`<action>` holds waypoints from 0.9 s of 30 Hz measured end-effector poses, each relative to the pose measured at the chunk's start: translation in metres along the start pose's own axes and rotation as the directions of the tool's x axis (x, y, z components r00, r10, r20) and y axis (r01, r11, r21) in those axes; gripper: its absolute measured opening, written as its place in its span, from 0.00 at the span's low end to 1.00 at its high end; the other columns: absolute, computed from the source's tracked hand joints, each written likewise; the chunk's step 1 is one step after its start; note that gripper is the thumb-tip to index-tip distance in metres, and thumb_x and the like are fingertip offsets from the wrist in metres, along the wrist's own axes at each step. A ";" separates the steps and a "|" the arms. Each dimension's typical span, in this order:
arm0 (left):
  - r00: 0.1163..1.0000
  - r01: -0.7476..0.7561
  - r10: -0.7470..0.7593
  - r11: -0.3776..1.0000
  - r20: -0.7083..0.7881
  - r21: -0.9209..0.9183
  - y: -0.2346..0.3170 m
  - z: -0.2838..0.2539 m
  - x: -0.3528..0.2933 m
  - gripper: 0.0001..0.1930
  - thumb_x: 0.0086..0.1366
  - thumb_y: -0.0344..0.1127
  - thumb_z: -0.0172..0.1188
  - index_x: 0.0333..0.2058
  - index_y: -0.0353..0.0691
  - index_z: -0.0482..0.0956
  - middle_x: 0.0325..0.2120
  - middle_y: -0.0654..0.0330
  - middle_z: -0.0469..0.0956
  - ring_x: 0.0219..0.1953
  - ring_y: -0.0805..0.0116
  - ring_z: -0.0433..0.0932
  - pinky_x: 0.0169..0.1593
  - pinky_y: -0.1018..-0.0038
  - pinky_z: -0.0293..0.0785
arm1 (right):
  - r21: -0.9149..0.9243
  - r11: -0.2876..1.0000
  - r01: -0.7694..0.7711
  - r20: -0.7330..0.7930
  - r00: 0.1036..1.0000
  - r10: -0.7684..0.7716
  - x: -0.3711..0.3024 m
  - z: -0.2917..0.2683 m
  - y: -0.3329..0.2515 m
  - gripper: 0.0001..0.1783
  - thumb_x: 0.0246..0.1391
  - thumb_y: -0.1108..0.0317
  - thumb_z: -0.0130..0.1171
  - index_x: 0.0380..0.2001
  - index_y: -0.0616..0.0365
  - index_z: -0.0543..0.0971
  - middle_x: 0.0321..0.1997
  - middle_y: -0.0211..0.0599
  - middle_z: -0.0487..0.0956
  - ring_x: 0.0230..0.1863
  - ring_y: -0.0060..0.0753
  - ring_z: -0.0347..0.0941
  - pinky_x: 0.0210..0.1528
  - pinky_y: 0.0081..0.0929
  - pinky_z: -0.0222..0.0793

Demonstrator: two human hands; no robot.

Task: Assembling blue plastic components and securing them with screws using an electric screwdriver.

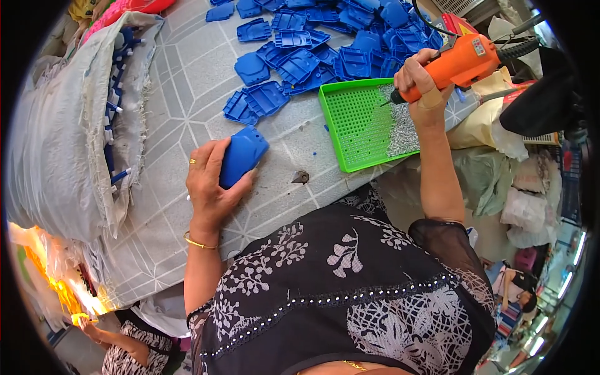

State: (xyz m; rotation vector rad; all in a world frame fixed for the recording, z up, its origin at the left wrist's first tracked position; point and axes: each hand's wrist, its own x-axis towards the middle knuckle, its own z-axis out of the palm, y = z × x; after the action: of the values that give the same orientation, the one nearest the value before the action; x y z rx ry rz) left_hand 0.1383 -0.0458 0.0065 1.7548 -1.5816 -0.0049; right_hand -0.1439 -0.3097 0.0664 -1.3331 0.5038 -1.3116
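My left hand (214, 178) is closed round a blue plastic cover (242, 154) just above the patterned tabletop, its smooth outer face turned up. To the right, my right hand (420, 84) grips an orange electric screwdriver (455, 67), whose dark tip points down to the left. That tip is over a green perforated tray (340, 150). Small silvery screws (403, 128) lie heaped in the tray's right part, and others dot its holes. Beyond my left hand, loose blue plastic covers (265, 98) spread into a large pile at the far side of the table.
A white woven sack (62, 137) of blue-and-white parts stands at the left edge. A small dark metal piece (300, 177) rests on the tabletop (169, 231). Plastic bags (487, 178) crowd the right side. Another person (134, 347) is at lower left, others farther right.
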 end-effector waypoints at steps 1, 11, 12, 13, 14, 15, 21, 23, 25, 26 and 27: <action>1.000 -0.003 0.003 1.000 -0.004 0.002 0.000 0.000 0.000 0.33 0.45 0.35 0.78 0.54 0.37 0.81 0.47 0.52 0.80 0.47 0.52 0.79 0.50 0.61 0.77 | -0.001 1.000 0.000 -0.002 1.000 0.000 -0.001 -0.001 0.001 0.10 0.54 0.75 0.68 0.30 0.58 0.74 0.18 0.27 0.72 0.18 0.23 0.70 0.25 0.23 0.68; 1.000 -0.002 0.002 1.000 0.001 0.008 0.001 0.001 -0.001 0.34 0.45 0.35 0.78 0.54 0.38 0.80 0.47 0.52 0.80 0.47 0.52 0.79 0.50 0.61 0.77 | -0.018 1.000 0.019 -0.007 1.000 -0.020 0.000 0.000 0.010 0.10 0.54 0.74 0.68 0.30 0.58 0.74 0.18 0.28 0.72 0.18 0.23 0.70 0.25 0.22 0.69; 1.000 -0.002 0.002 1.000 0.001 0.008 0.001 0.001 0.000 0.34 0.45 0.35 0.78 0.54 0.38 0.80 0.47 0.52 0.80 0.47 0.52 0.79 0.51 0.61 0.77 | -0.032 0.999 0.022 -0.003 1.000 -0.022 0.000 -0.001 0.011 0.10 0.54 0.74 0.68 0.30 0.58 0.74 0.18 0.28 0.72 0.18 0.23 0.71 0.25 0.22 0.68; 1.000 -0.003 0.003 1.000 0.002 0.008 0.001 0.001 0.000 0.34 0.45 0.35 0.78 0.54 0.38 0.80 0.47 0.52 0.80 0.47 0.52 0.79 0.51 0.61 0.77 | -0.032 0.999 0.020 -0.004 1.000 -0.020 0.000 -0.001 0.012 0.10 0.54 0.74 0.68 0.30 0.58 0.74 0.18 0.28 0.72 0.18 0.23 0.71 0.25 0.22 0.68; 1.000 -0.002 0.002 1.000 0.003 0.008 0.001 0.000 0.000 0.34 0.45 0.35 0.78 0.54 0.38 0.80 0.47 0.52 0.80 0.47 0.52 0.79 0.51 0.61 0.77 | -0.027 0.999 0.021 -0.007 1.000 -0.021 0.001 -0.001 0.013 0.10 0.54 0.74 0.68 0.30 0.58 0.74 0.18 0.27 0.72 0.18 0.23 0.71 0.25 0.22 0.68; 1.000 -0.003 0.003 1.000 0.005 0.010 0.001 0.000 0.000 0.34 0.45 0.35 0.78 0.54 0.38 0.80 0.47 0.53 0.81 0.47 0.53 0.79 0.51 0.62 0.77 | -0.022 1.000 0.022 -0.010 1.000 -0.022 0.001 -0.002 0.013 0.10 0.54 0.74 0.68 0.30 0.57 0.74 0.18 0.27 0.72 0.18 0.23 0.71 0.25 0.22 0.68; 1.000 -0.006 0.006 1.000 0.003 0.020 0.000 0.002 0.000 0.34 0.45 0.36 0.78 0.54 0.39 0.80 0.47 0.53 0.80 0.47 0.53 0.79 0.51 0.62 0.77 | -0.027 0.999 0.038 -0.017 0.999 -0.039 -0.003 0.007 0.009 0.09 0.54 0.74 0.68 0.29 0.57 0.74 0.18 0.26 0.72 0.19 0.23 0.72 0.24 0.21 0.69; 1.000 -0.006 0.006 1.000 0.002 0.025 0.000 0.002 0.000 0.34 0.45 0.36 0.78 0.54 0.39 0.80 0.47 0.53 0.80 0.48 0.53 0.79 0.51 0.62 0.77 | -0.038 0.998 0.051 0.005 0.999 -0.051 -0.003 0.005 0.011 0.09 0.55 0.74 0.68 0.29 0.57 0.75 0.19 0.26 0.72 0.19 0.23 0.72 0.24 0.21 0.69; 1.000 -0.006 0.006 1.000 0.003 0.031 0.000 0.002 0.000 0.35 0.45 0.37 0.78 0.55 0.39 0.80 0.48 0.53 0.80 0.47 0.53 0.79 0.51 0.61 0.77 | -0.049 0.997 0.066 0.026 0.998 -0.065 -0.002 0.003 0.012 0.09 0.55 0.74 0.68 0.30 0.57 0.75 0.19 0.26 0.72 0.19 0.22 0.72 0.24 0.21 0.69; 1.000 -0.006 0.006 1.000 0.003 0.030 0.000 0.002 0.000 0.35 0.45 0.37 0.78 0.55 0.39 0.80 0.48 0.53 0.80 0.47 0.53 0.79 0.51 0.61 0.77 | -0.040 0.998 0.050 0.029 0.998 -0.049 -0.002 0.002 0.011 0.09 0.55 0.74 0.68 0.30 0.57 0.74 0.19 0.27 0.72 0.19 0.23 0.72 0.24 0.21 0.69; 1.000 -0.011 0.011 1.000 0.011 0.029 0.001 0.000 0.000 0.35 0.45 0.37 0.79 0.55 0.40 0.79 0.48 0.53 0.80 0.48 0.53 0.79 0.51 0.61 0.77 | -0.030 0.999 0.035 0.032 0.999 -0.034 -0.001 0.001 0.011 0.09 0.55 0.74 0.68 0.30 0.57 0.74 0.20 0.27 0.72 0.19 0.23 0.72 0.24 0.21 0.68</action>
State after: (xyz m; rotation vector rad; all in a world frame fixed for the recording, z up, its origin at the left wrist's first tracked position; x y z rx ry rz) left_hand 0.1374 -0.0463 0.0069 1.7712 -1.6063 0.0142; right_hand -0.1389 -0.3109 0.0570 -1.3913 0.4833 -1.3134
